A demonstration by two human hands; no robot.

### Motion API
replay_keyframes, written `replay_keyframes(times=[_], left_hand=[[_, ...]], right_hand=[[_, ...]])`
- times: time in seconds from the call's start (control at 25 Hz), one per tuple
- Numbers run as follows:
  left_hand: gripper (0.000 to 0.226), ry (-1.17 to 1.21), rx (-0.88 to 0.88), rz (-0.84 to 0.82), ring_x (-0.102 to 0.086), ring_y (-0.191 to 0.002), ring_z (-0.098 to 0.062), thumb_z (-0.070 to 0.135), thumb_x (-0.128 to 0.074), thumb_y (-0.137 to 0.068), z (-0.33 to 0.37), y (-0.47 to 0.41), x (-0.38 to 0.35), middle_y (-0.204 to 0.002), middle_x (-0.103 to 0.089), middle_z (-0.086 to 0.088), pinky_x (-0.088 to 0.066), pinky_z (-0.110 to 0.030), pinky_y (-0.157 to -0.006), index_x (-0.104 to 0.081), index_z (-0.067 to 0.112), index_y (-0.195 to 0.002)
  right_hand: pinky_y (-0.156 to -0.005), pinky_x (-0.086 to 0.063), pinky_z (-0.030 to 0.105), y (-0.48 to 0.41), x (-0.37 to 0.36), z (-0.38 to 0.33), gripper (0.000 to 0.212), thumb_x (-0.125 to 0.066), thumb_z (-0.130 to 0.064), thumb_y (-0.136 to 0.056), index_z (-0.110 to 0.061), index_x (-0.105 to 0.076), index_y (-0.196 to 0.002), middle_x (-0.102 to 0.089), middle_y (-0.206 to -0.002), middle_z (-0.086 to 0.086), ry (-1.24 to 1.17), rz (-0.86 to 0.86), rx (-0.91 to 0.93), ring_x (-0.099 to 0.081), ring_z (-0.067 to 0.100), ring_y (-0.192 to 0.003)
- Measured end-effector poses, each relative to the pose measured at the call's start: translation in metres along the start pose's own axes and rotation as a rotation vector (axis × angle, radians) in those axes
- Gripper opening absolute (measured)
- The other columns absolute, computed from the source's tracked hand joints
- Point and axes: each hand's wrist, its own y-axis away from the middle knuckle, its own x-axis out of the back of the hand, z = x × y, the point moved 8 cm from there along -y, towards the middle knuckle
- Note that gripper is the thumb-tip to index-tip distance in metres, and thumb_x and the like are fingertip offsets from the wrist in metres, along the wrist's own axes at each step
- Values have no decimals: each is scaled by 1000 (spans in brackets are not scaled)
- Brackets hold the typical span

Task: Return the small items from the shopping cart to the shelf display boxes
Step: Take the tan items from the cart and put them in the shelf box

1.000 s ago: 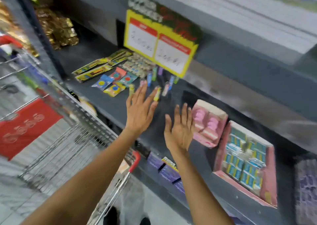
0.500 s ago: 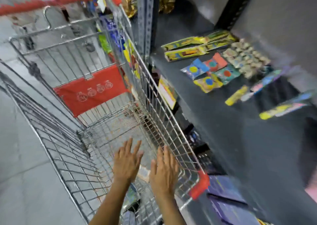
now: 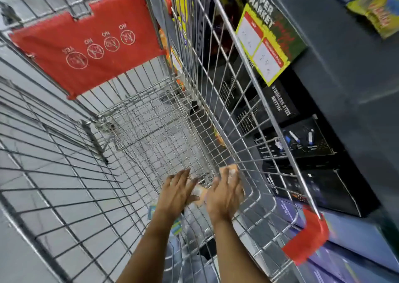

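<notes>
Both my hands reach down into the near end of the wire shopping cart [image 3: 244, 101]. My left hand [image 3: 176, 191] has its fingers stretched toward a pale orange packet [image 3: 199, 193] lying on the cart floor between the hands. My right hand [image 3: 224, 194] lies flat, fingers apart, over another orange packet [image 3: 229, 170] against the cart's right wall. Neither hand shows a closed grip. A blue and yellow packet [image 3: 175, 226] lies under my left forearm. The display boxes are out of view.
The cart's red seat flap [image 3: 86, 43] stands at the far end. Right of the cart, the dark shelf unit [image 3: 336, 71] carries a yellow price tag [image 3: 262, 52] and black stainless steel bottle boxes [image 3: 280, 103] below. A red corner bumper [image 3: 306, 239] is near right.
My view swung from the shelf with its pink display boxes down into the cart. Both hands left the shelf and dropped to the packets on the cart floor.
</notes>
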Motion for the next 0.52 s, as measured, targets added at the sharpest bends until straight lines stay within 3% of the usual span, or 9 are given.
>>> replay_keyframes(times=[0.16, 0.28, 0.4, 0.52], left_hand=[[57, 64, 264, -84, -64, -76, -26, 61, -66, -64, -34, -1, -11, -85, -66, -8, -52, -45, -70, -54, 11, -89], [48, 320, 389, 120, -60, -60, -25, 47, -70, -71, -47, 2, 16, -78, -59, -7, -50, -40, -55, -44, 13, -92], [45, 212, 458, 246, -58, -66, -28, 43, -65, -78, -55, 3, 34, -85, -58, -14, -49, -40, -56, -52, 9, -105], [66, 155, 398, 114, -60, -86, -34, 61, -22, -91, -44, 6, 19, -109, -60, -21, -52, -45, -66, -51, 8, -119]], right_hand=[[-105, -31, 51, 3, 6, 7, 59, -53, -23, -90, -4, -30, -141, -33, -146, 23, 43, -40, -113, -31, 38, -131], [-103, -32, 46, -6, 8, 6, 72, -64, -18, -83, -7, -25, -143, -37, -141, 23, 75, -91, -160, -37, 35, -126], [-91, -44, 43, -6, 9, -3, 70, -71, -15, -78, -9, -35, -138, -48, -122, 22, 16, -87, -152, -52, 33, -104], [-79, -51, 46, -6, 8, -13, 66, -78, -14, -72, -10, -43, -128, -50, -116, 20, -6, -63, -108, -56, 32, -94]])
